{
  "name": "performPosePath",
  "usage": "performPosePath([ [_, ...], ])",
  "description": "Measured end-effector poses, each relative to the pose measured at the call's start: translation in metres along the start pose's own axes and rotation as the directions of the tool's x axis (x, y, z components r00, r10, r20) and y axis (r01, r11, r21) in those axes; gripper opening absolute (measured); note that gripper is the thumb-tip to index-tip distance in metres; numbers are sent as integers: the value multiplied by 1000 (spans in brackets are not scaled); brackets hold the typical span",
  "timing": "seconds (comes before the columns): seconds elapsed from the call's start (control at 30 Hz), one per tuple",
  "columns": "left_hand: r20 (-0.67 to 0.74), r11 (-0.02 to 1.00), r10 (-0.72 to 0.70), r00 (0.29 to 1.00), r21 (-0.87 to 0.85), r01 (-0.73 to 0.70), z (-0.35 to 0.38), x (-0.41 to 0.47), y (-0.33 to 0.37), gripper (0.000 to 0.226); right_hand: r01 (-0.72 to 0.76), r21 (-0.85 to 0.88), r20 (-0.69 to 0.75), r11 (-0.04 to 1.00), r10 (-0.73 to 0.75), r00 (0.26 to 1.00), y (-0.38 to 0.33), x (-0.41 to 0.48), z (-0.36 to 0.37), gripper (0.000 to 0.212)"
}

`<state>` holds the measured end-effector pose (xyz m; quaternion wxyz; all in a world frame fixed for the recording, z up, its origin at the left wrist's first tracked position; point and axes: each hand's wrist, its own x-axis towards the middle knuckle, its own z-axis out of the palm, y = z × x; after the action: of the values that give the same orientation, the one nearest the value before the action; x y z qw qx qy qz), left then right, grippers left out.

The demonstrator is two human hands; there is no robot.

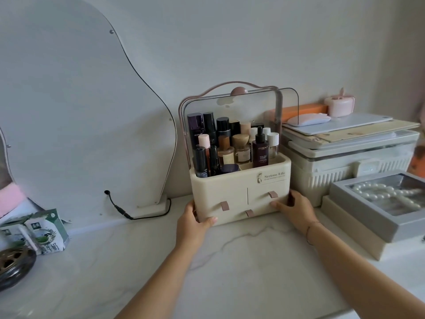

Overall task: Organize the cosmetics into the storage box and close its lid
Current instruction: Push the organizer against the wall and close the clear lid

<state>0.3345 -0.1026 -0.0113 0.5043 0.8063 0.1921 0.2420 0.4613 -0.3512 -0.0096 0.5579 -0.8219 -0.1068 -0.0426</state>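
A cream plastic storage box [239, 194] with three pink drawer tabs stands on a white marble-veined desk [230, 261], held between both hands. The left hand [194, 223] grips the box's lower left corner, thumb laid on the front face and fingers curled round the side. The right hand [296, 210] grips the lower right corner in the same manner, thumb on the front near a drawer tab. Directly above the hands, the box's upper compartment holds upright cosmetics [230, 143]: dark, amber and white-capped bottles, among them a dark purple dropper bottle [260, 150] on the right-hand side. The clear smoky plastic lid [241, 107] stands raised behind them, under a pink arched handle [230, 85]. Left of the left hand stand an irregular frameless mirror [80, 111] and two green-and-white milk cartons [46, 231]. Right of the right hand lies a grey windowed jewellery box [358, 199] containing pearls.
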Motion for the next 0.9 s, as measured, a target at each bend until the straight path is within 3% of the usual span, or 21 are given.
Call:
performPosePath([
  [0.23,0,1000,6,1000,-28,-6,5,9,-4,65,-16,21,-46,1000,17,999,0,4,6,62],
  [0.8,-13,1000,14,1000,-4,-14,6,8,-8,65,-37,-8,-51,999,37,998,-6,-2,7,63],
  [0.9,-4,1000,15,1000,-7,-15,6,2,0,65,-58,-76,-77,995,52,996,-15,-11,6,63],
])
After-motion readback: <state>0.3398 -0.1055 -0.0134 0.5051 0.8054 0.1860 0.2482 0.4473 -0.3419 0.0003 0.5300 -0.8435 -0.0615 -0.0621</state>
